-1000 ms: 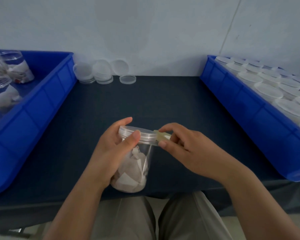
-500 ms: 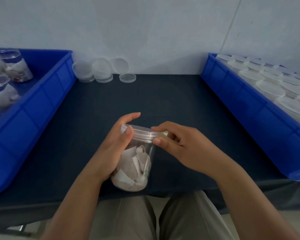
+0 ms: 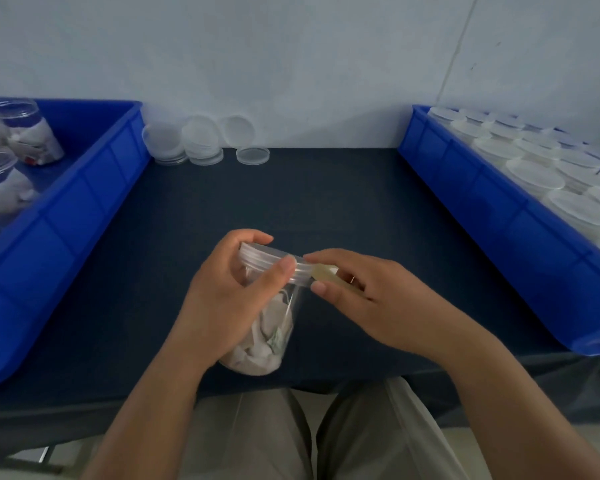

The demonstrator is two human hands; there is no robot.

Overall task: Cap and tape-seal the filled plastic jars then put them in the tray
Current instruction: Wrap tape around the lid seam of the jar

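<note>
A clear plastic jar (image 3: 274, 337) filled with white packets is tilted above the near table edge. My left hand (image 3: 226, 299) grips it round the upper body, thumb on the ribbed clear cap (image 3: 267, 259). My right hand (image 3: 364, 299) pinches a pale yellowish strip of tape (image 3: 323, 273) against the cap's right side. The blue tray (image 3: 499, 216) on the right holds several capped jars (image 3: 534, 174). Another blue tray (image 3: 66, 216) on the left holds uncapped filled jars (image 3: 0, 188).
Loose clear caps (image 3: 201, 140) lean and stack against the back wall, and one cap (image 3: 252, 155) lies flat on the dark blue table (image 3: 291, 199). My legs show below the table's front edge.
My left hand has turned the jar, its fingers shifting round the cap. My right hand stays at the cap's right side with the tape, which shows more now than half a second ago.
</note>
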